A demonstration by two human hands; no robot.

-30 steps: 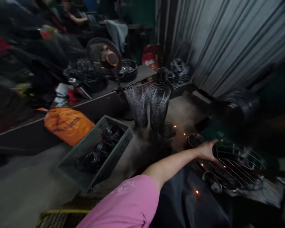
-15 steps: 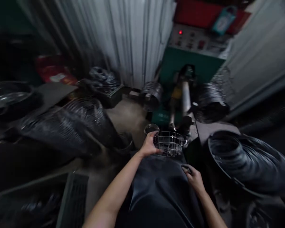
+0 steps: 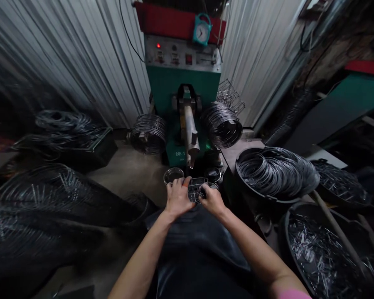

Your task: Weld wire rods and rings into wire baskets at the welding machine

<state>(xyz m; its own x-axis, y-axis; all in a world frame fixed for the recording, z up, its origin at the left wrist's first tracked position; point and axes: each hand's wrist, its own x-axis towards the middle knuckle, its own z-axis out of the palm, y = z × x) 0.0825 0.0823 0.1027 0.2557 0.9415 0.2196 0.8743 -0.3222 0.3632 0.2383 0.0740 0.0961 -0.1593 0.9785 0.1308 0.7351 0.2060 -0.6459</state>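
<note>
A small round basket of metal wire (image 3: pixel 193 192) is in front of my apron, just below the tip of a welding machine's arm (image 3: pixel 190 124). My left hand (image 3: pixel 177 198) is closed on the basket's left side, an orange band on one finger. At the basket's right side, my right hand (image 3: pixel 213 200) has its fingers pinched round something small and dark that I cannot make out. Just beyond my left hand lies a wire ring (image 3: pixel 173 174). My fingers hide part of the basket.
The green machine (image 3: pixel 157 77) stands ahead, with a teal clock (image 3: pixel 202 30) hanging on it. Wire ring bundles (image 3: pixel 149 132) flank its arm. To the right are a tub of rings (image 3: pixel 277 174) and a basin of short wire pieces (image 3: pixel 318 253). Large wire stacks (image 3: pixel 37 195) lie left.
My view has turned right and steadied. My right hand has come up from beside my apron to the basket. My left hand still holds the basket, now under the machine's arm.
</note>
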